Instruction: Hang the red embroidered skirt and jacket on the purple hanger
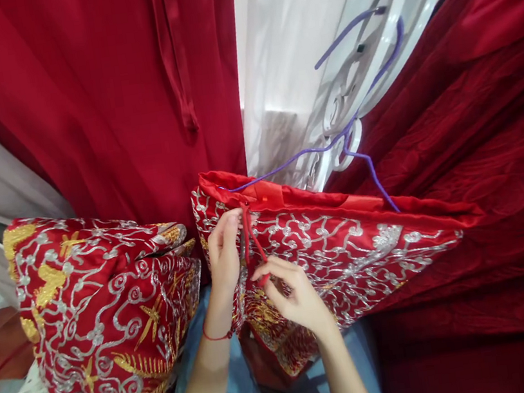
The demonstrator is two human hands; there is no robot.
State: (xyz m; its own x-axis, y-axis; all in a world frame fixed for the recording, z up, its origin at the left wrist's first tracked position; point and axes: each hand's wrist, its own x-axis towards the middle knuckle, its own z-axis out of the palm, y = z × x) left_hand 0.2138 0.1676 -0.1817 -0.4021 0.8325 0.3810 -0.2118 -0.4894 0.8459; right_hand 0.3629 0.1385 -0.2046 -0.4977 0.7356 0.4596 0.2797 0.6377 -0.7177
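A red garment (336,238) with silver and gold embroidery hangs by its red waistband from a purple hanger (304,151). My left hand (225,250) pinches the garment's upper edge beside the opening, where red cords (247,237) hang down. Lower and to the right, my right hand (289,287) has its fingers closed on the end of a red cord. The cord runs from the waistband down to those fingers. A red string bracelet (218,337) circles my left wrist.
Another embroidered red garment (106,303) lies bunched at the left. Plain red cloth (97,102) hangs behind, and dark red fabric (484,178) fills the right. A white curved metal frame (382,49) stands at the upper right.
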